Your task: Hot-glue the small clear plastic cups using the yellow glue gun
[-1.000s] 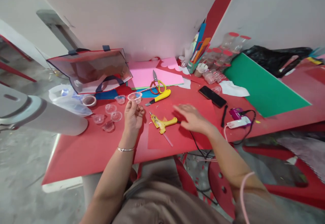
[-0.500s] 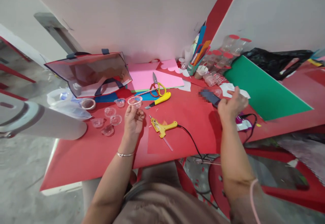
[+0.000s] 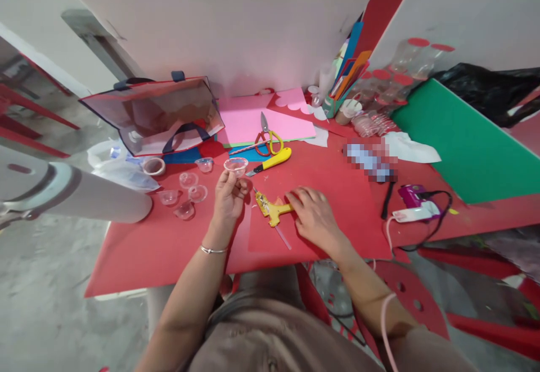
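Between the thumb and fingers of my left hand (image 3: 230, 195) is a small clear plastic cup (image 3: 236, 167), held upright by its side; its rim looks pinkish white. My right hand (image 3: 314, 214) is over the red table, fingers stretched out and apart. Its fingertips reach the rear end of a yellow hot glue gun (image 3: 273, 212), which lies on its side with a clear glue stick (image 3: 283, 238) poking out. The hand covers part of the cord. Beyond the glue gun lie a yellow utility knife (image 3: 276, 159) and a pair of scissors (image 3: 270, 138) with red and yellow handles.
Several clear cups (image 3: 197, 193) stand left of my left hand, near a roll of tape (image 3: 154, 166) and a large grey tumbler (image 3: 105, 195). Behind are an open bag (image 3: 169, 116) and pink sheets (image 3: 248, 116). A phone (image 3: 371, 164) and a green board (image 3: 468, 141) lie at right.
My right hand has come left from beside the phone to the rear of the glue gun. My left hand still holds the cup. The view has shifted slightly.
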Demonstrator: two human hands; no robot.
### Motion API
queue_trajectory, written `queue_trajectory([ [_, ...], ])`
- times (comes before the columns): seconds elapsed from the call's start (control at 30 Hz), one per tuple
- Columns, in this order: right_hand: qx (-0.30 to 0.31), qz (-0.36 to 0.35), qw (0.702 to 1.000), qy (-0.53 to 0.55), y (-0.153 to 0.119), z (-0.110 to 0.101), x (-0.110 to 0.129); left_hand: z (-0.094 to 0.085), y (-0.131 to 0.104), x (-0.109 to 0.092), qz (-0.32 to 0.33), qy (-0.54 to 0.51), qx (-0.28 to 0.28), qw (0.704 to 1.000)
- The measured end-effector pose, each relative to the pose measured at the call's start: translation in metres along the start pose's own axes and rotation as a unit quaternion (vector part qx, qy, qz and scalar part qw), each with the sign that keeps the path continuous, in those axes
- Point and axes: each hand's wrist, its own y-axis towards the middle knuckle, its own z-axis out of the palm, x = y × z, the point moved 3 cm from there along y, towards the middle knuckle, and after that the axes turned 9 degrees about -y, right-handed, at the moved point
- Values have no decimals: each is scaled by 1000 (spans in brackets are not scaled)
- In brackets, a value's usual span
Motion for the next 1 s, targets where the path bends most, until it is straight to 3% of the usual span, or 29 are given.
queue_trajectory([
  [0.1, 34, -44, 998, 7, 8, 6, -3, 1, -1, 2, -2, 5, 12, 1000],
  [0.23, 42, -50, 998, -23, 14, 12, -3, -2, 2, -3, 15, 3, -1, 1000],
  [0.33, 28, -26, 999, 0, 16, 15, -14, -5, 5, -6, 25, 1, -10, 1000],
  [0.4, -17, 19, 997, 69, 20, 13, -29, -6, 7, -5, 23, 5, -11, 1000],
  [0.47, -90, 69, 976, 185, 29, 7, -44, -5, 9, 1, 14, 12, -15, 1000],
  [0.53, -140, 113, 931, 318, 43, 2, -55, -3, 12, 7, 5, 14, -24, 1000],
  [0.63, -188, 216, 879, 381, 68, -2, -59, 4, 19, 16, -16, 20, -11, 1000],
  [0.7, -191, 237, 849, 432, 84, 4, -53, 10, 27, 19, -28, 22, 8, 999],
  [0.83, -165, 209, 790, 553, 102, 33, -34, 15, 47, 20, -40, 26, 22, 999],
  [0.93, -182, 220, 778, 559, 98, 55, -29, 13, 56, 23, -57, 27, 46, 997],
  [1.0, -194, 188, 815, 513, 96, 60, -28, 8, 59, 26, -71, 14, 57, 996],
])
